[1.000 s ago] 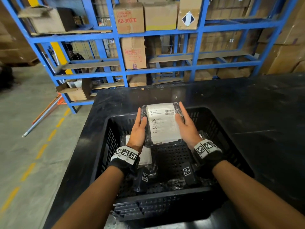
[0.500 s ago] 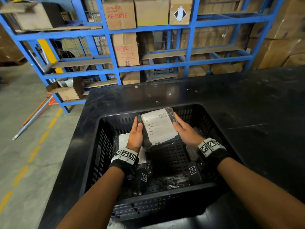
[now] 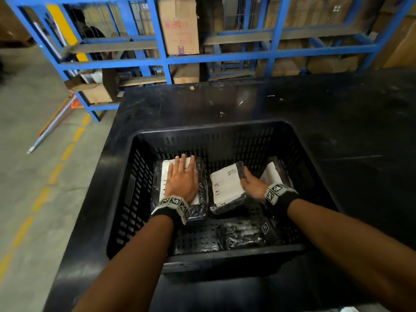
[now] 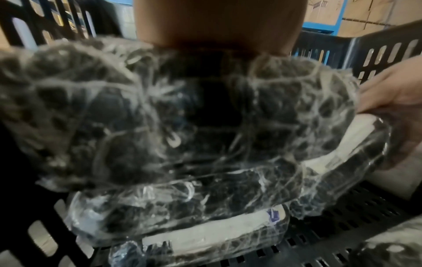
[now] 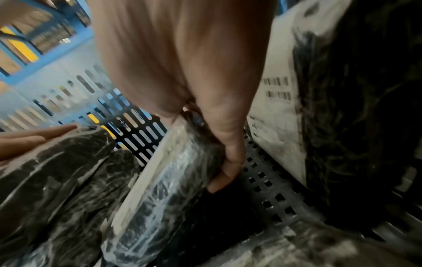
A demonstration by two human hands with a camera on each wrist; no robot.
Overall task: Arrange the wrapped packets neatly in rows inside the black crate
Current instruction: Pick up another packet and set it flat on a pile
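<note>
Having brought the labelled packet (image 3: 226, 184) down from above the black crate (image 3: 211, 131) onto its floor, now tilted, gripped at its edge by the right hand (image 3: 253, 184). Pressing flat and open with the left hand (image 3: 182, 179) on the left packet (image 3: 201, 176) just beside it; forming one row along the crate's far wall, not yet straightened.

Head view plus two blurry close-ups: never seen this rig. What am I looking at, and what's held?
No machine here: a person works bare-handed, wearing one camera on the head and one on each wrist. The head view looks down into a black crate on a dark table. The close-ups look along each hand from the wrist. The left hand lies flat, fingers straight, on the left wrapped packet. The right hand grips the edge of the middle packet, which sits tilted; its fingers curl under it. A third packet leans on the right, and another lies nearer.
</note>
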